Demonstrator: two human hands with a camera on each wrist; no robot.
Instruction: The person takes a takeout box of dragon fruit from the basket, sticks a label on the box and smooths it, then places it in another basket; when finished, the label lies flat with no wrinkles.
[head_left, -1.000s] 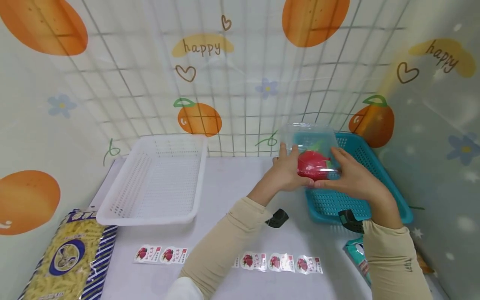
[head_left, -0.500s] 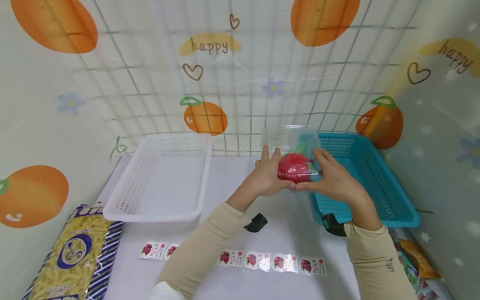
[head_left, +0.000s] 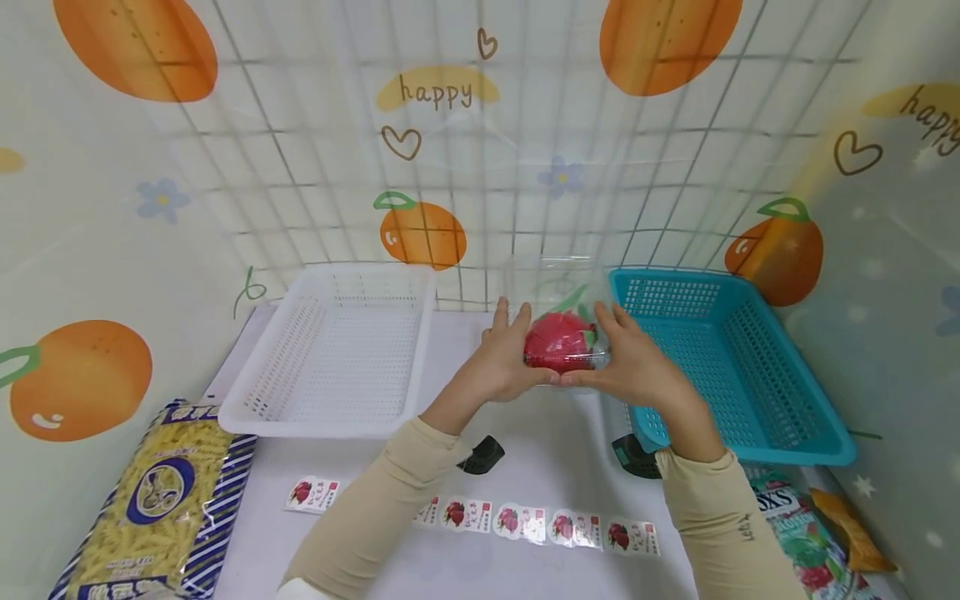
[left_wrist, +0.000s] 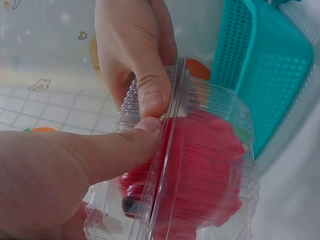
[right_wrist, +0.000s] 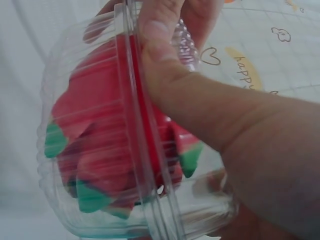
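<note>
In the head view, the person's left hand (head_left: 497,362) and right hand (head_left: 633,362) hold a clear square plastic box (head_left: 551,279), one at each side, with the thumbs in front. In it is a round red fruit with green tips (head_left: 558,342). The box is between a long white plastic basket (head_left: 352,358) and a long blue-green plastic basket (head_left: 727,358), nearer the blue-green one.

In the left wrist view, the two thumb tips meet at the box's edge, and the fruit shows through the bumpy plastic.

In the right wrist view, the right thumb is on that edge too, and green tips show on the fruit
</note>
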